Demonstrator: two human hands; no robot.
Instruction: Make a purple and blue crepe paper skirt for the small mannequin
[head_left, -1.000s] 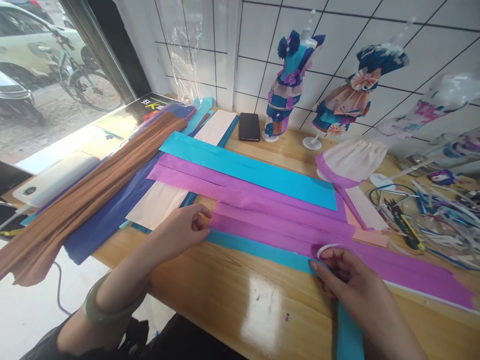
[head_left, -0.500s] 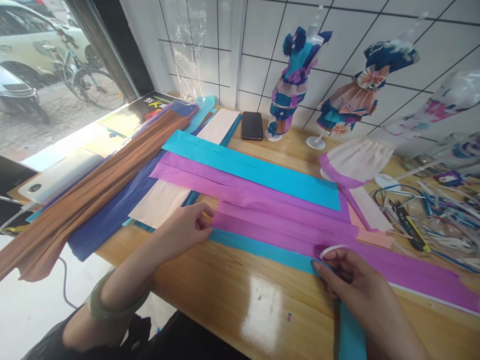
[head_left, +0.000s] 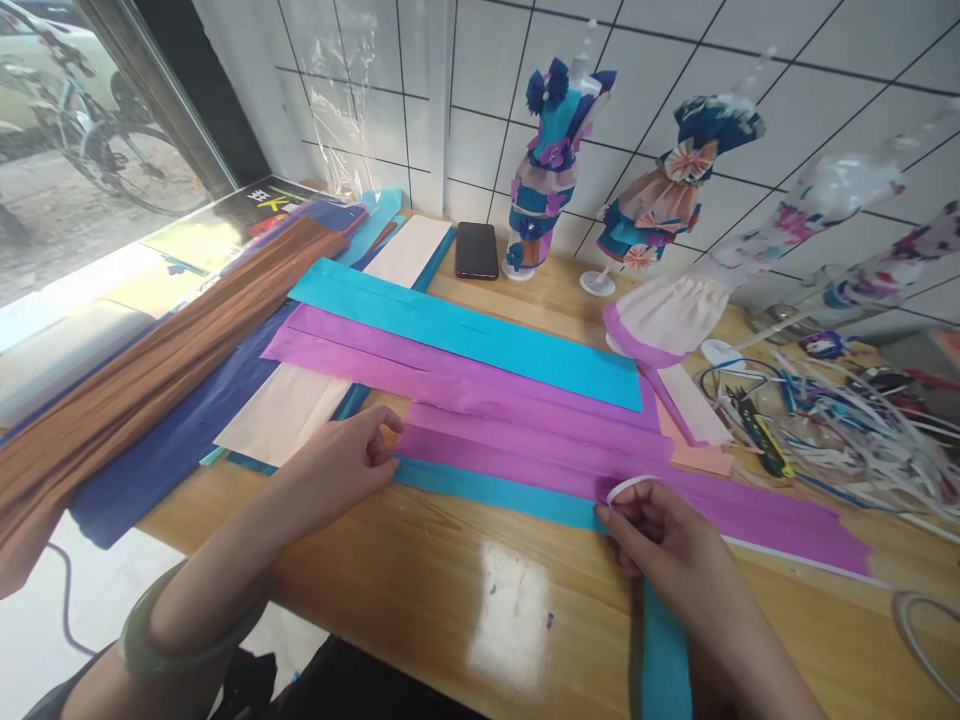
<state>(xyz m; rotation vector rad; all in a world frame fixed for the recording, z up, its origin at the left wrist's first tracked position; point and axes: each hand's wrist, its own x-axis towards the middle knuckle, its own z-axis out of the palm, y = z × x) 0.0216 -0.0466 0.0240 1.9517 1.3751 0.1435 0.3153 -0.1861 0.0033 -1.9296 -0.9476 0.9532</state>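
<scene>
1. Blue strip [head_left: 495, 490] lay along the front of the purple paper [head_left: 765, 515], mid-desk [head_left: 405, 570], nearer the front edge; more blue ran below the right hand [head_left: 667, 535] towards that edge.
2. The right hand was closed on a white band [head_left: 628, 487], its thumb at the blue strip. Well apart from it, the left hand [head_left: 349, 455] curled at the strip's left end; whether it pinched the paper could not be told.
3. Behind, a cyan sheet [head_left: 465, 335] overlapped purple ones, which crossed a pale strip [head_left: 277, 405]. Brown paper [head_left: 172, 320] lay over navy paper [head_left: 172, 450] at the left edge.
4. Along the back edge were a phone [head_left: 476, 250] and dressed figures [head_left: 547, 190]; one pale skirt [head_left: 667, 315] reached the sheets' right end.
5. Towards the right edge, a black-and-yellow tool [head_left: 763, 437] lay beside tangled strips [head_left: 862, 430].
6. A clear bag [head_left: 341, 120] stood near the back left corner, a glass vessel [head_left: 795, 310] near the back right; their contents were unclear.
</scene>
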